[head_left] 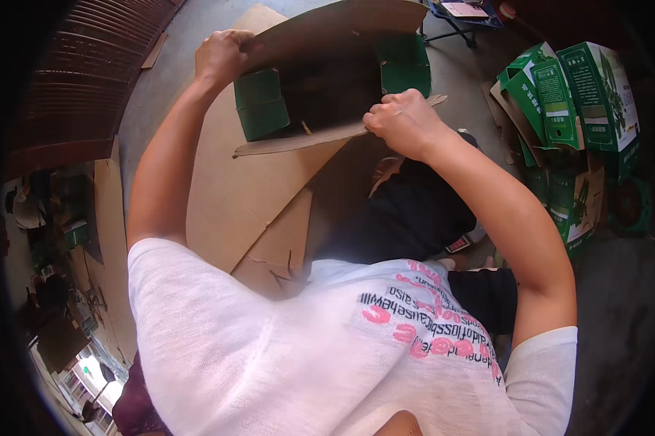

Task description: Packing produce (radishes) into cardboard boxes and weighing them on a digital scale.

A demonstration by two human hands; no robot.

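Observation:
In front of me is a cardboard box (320, 138) with its top open, its brown flaps spread and its green side flaps (260, 105) standing at either end. My left hand (223, 57) is closed on the edge of the far flap at its left corner. With bent fingers, my right hand (404, 122) grips the near flap close to its right end. The inside of the box is dark, so I cannot tell whether anything lies in it. Under the box is a flat sheet of brown cardboard (222, 174).
Several green and white printed boxes (596, 94) are piled at the right. A dark slatted wooden panel (87, 80) stands at the left. At the top right is a small stand with dark legs (455, 29). My dark-trousered leg (415, 207) is right beside the box.

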